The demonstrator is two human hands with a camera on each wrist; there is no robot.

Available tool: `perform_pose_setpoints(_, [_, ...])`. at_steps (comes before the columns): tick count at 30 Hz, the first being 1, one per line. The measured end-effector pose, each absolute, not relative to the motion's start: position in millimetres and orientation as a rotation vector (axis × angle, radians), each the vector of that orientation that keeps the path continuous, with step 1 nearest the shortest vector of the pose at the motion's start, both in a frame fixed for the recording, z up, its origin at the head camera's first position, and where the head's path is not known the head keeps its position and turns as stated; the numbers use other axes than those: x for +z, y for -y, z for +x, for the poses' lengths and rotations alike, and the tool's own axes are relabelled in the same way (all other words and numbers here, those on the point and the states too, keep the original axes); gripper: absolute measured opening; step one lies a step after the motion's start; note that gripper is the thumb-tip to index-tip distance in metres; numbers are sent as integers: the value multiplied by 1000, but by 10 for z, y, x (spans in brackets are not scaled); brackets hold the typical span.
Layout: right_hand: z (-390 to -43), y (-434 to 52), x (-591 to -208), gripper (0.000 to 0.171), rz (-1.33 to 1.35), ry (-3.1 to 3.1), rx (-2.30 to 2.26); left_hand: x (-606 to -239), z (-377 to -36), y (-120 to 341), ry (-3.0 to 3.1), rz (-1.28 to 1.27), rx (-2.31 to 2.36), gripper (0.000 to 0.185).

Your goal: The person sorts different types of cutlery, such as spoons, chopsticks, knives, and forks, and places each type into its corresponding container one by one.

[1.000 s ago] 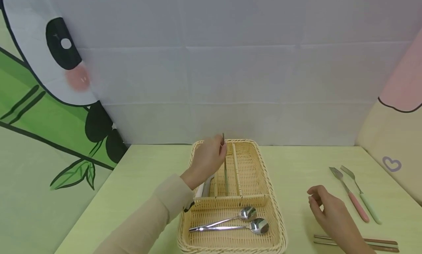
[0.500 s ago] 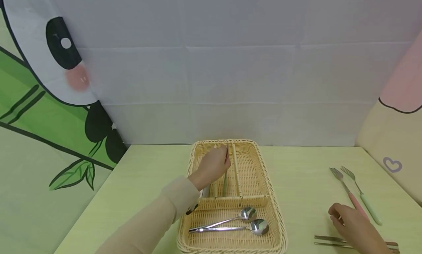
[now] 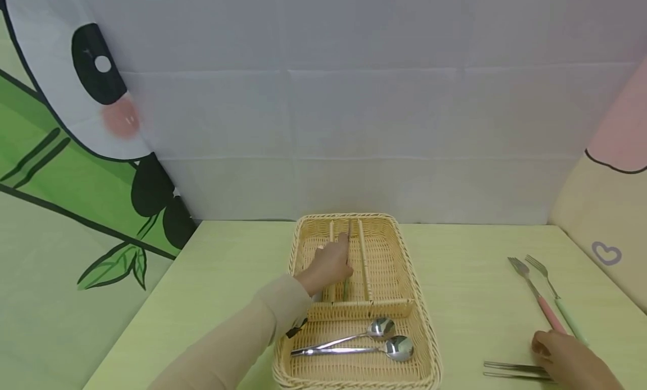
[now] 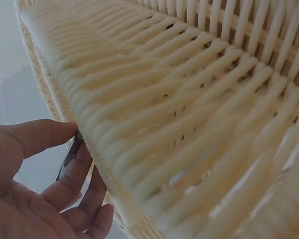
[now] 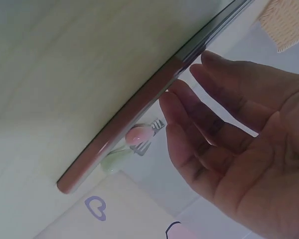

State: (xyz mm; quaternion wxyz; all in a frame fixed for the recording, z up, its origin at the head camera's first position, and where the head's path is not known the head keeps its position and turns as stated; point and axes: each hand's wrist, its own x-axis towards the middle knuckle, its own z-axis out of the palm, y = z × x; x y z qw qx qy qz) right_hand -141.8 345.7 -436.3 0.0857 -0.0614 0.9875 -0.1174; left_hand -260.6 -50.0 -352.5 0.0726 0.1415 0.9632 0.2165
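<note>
In the head view my left hand [image 3: 328, 264] is inside the wicker basket [image 3: 427, 328], over its narrow middle compartment. There, a thin metal utensil [image 3: 346, 289] with a greenish lower end lies lengthwise; its exact kind is unclear. The left wrist view has this dark strip [image 4: 70, 157] between my thumb and fingers, which are spread apart. At the lower right my right hand [image 3: 573, 359] hovers at a pair of metal chopsticks [image 3: 510, 366] with brown handles [image 5: 129, 109]. Its fingertips are close beside them, relaxed; whether they touch cannot be told.
Two spoons [image 3: 354, 349] lie in the basket's front compartment. A pale flat utensil [image 3: 317, 296] in the left compartment is mostly hidden by my hand. Right of the basket, a pink-handled fork [image 3: 538, 294] and a green-handled fork [image 3: 558, 297] lie on the table [image 3: 465, 266].
My left hand has lowered the thin utensil into the middle compartment, and its fingers have spread. The right hand has moved rightward and down, to the chopsticks' handles.
</note>
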Motion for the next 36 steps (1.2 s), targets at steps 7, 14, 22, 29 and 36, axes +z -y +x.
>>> perform_pose_setpoints(7, [-1365,-3506,-4331,11,-224,-2949,-335,-3582,-2598,415,-2931,341,500,91])
perform_pose_setpoints(14, [-1351,-3526,-4320,17,-193,-2914,-314,-3603,-2587,380,-2970,415,330,61])
perform_pose_setpoints(22, [-1327,-3518,-4344,21,-152,-2967,-246,-3703,-2570,359,-2990,506,-17,26])
perform_pose_setpoints(29, [-1319,-3511,-4340,23,-136,-2959,-247,-3720,-2485,372,-2945,556,-77,23])
perform_pose_setpoints(36, [-1352,-3578,-4430,24,-134,-2962,-239,-3701,-2485,383,-2934,590,-21,25])
